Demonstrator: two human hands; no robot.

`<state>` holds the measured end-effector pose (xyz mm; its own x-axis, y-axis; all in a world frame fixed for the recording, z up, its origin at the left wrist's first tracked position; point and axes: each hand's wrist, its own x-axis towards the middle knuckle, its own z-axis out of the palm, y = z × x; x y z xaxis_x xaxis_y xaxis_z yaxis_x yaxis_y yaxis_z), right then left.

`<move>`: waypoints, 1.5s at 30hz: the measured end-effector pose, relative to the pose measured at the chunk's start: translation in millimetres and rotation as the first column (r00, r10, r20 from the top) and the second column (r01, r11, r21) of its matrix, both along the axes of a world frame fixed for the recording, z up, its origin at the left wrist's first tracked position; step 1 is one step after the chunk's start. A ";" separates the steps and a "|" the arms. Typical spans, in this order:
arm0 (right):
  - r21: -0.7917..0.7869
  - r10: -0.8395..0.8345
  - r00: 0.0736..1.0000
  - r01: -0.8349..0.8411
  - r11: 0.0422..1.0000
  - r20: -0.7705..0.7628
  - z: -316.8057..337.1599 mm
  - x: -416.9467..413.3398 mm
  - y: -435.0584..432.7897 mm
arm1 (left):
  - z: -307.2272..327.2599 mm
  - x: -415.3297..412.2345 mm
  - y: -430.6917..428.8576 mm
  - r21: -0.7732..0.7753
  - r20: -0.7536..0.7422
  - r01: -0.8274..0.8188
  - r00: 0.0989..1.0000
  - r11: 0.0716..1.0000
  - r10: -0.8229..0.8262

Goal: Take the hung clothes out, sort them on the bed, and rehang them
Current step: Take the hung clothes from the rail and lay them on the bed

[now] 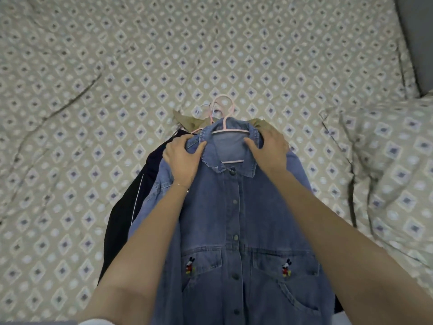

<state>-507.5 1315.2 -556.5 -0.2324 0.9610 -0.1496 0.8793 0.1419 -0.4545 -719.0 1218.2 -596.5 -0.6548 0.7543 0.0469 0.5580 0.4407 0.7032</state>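
Logged bed [93,66] under diamond-print quilt. Found denim jacket [234,219] lying front-up atop clothes pile mid-bed, black garment [124,207] beneath at left, khaki garment [187,119] past collar. Noted left hand [180,158] and right hand [269,148] each clamped on jacket's shoulders beside collar. Spotted pink hanger [230,131] inside neck.

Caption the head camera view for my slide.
Left hand and right hand grip a denim jacket on its pink hanger, atop other clothes on the bed.

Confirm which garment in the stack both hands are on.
The blue denim jacket, topmost: left hand and right hand grip its shoulders. The black garment only peeks out along its left side, the khaki garment behind its collar.
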 end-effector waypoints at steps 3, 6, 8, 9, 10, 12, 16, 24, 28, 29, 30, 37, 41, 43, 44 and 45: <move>-0.006 0.010 0.996 -0.009 1.000 0.089 0.5 -0.5 -0.6 | -1.7 0.5 0.5 -0.007 -0.019 0.024 1.000 1.000 -0.024; 0.041 0.106 0.978 -0.115 0.993 0.183 10.9 -3.2 -14.9 | 5.9 2.2 -9.8 -0.033 -0.060 0.074 0.995 0.997 -0.076; 0.012 0.170 0.958 -0.178 0.984 0.232 24.0 -5.1 -25.8 | 21.1 5.2 -18.3 -0.093 -0.074 0.095 0.992 0.991 -0.102; -0.013 0.193 0.948 -0.196 0.980 0.254 32.2 -5.7 -31.1 | 31.6 7.8 -23.0 -0.127 -0.070 0.102 0.991 0.987 -0.111; -0.032 0.210 0.939 -0.210 0.977 0.273 40.7 -5.8 -36.4 | 42.9 10.8 -28.4 -0.158 -0.071 0.109 0.990 0.981 -0.122; -0.042 0.232 0.930 -0.230 0.972 0.284 60.8 -4.8 -47.8 | 67.3 17.2 -40.1 -0.212 -0.093 0.138 0.983 0.967 -0.161; -0.070 0.278 0.913 -0.270 0.960 0.299 103.3 1.7 -74.1 | 112.6 33.6 -74.3 -0.283 -0.152 0.178 0.962 0.942 -0.227; -0.081 0.451 0.836 -0.450 0.889 0.314 186.0 18.3 -135.4 | 192.9 76.4 -180.7 -0.381 -0.287 0.058 0.941 0.923 -0.178; -0.059 0.593 0.754 -0.603 0.795 0.284 224.9 3.9 -184.4 | 225.2 91.4 -251.8 -0.398 -0.318 -0.104 0.947 0.911 -0.031; -0.057 0.629 0.729 -0.640 0.766 0.269 233.3 -2.1 -198.7 | 232.2 94.7 -271.0 -0.387 -0.317 -0.144 0.948 0.911 0.015; -0.050 0.663 0.703 -0.676 0.736 0.257 240.5 -8.5 -213.5 | 238.0 96.5 -290.5 -0.375 -0.318 -0.182 0.946 0.909 0.058; 0.008 0.856 0.451 -0.886 0.464 0.253 279.5 -47.9 -342.5 | 288.3 108.9 -431.4 -0.286 -0.339 -0.553 0.822 0.783 0.457; 0.054 0.925 0.272 -0.962 0.267 0.266 295.9 -63.1 -434.6 | 312.4 132.0 -529.6 -0.232 -0.364 -0.712 0.696 0.663 0.619; 0.069 0.955 0.166 -0.986 0.154 0.246 302.6 -63.9 -487.3 | 318.9 153.5 -584.2 -0.226 -0.371 -0.778 0.625 0.587 0.686; 0.081 0.966 0.113 -0.992 0.096 0.235 305.7 -61.9 -514.4 | 321.1 166.0 -611.2 -0.221 -0.383 -0.809 0.585 0.544 0.715; 0.090 0.973 0.059 -0.995 0.039 0.225 308.2 -58.2 -542.0 | 322.7 180.3 -638.2 -0.215 -0.397 -0.841 0.540 0.497 0.743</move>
